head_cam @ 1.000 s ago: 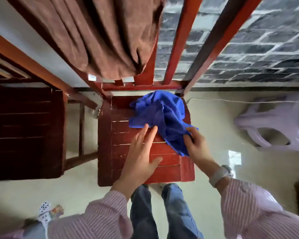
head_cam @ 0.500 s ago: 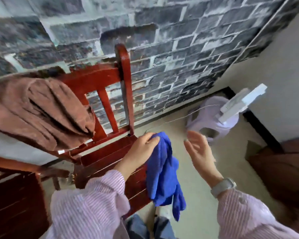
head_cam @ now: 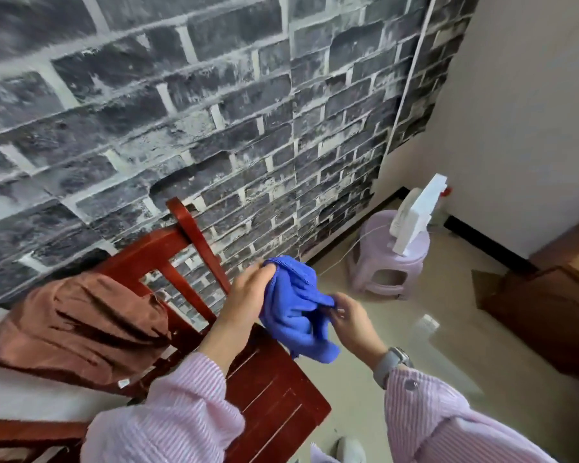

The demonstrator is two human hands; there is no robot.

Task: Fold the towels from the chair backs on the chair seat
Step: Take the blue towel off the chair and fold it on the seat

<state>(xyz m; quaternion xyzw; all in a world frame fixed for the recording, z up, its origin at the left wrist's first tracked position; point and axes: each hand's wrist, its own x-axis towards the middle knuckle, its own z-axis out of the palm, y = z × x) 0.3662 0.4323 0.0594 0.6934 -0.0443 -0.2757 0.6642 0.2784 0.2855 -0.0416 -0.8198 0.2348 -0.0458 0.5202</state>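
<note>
Blue towel, bunched and held in the air above the front right corner of the red wooden chair seat, clear of the slats. Top edge gripped by the left hand, fingers curled over the cloth. A lower fold pinched by the right hand between thumb and fingertips; grey watch on that wrist, striped pink sleeves on both arms. Loose end hanging down just past the seat's edge.

Behind and to the left, a brown towel draped in a heap over the chair back, small white label showing at its lower edge. Nothing between the hands and the seat.

Further right, a pale purple plastic stool on the floor, a white object leaning on top. Dark wooden furniture at the far right. Grey brick-pattern wall behind the chair, plain white wall beyond the corner, beige floor.
</note>
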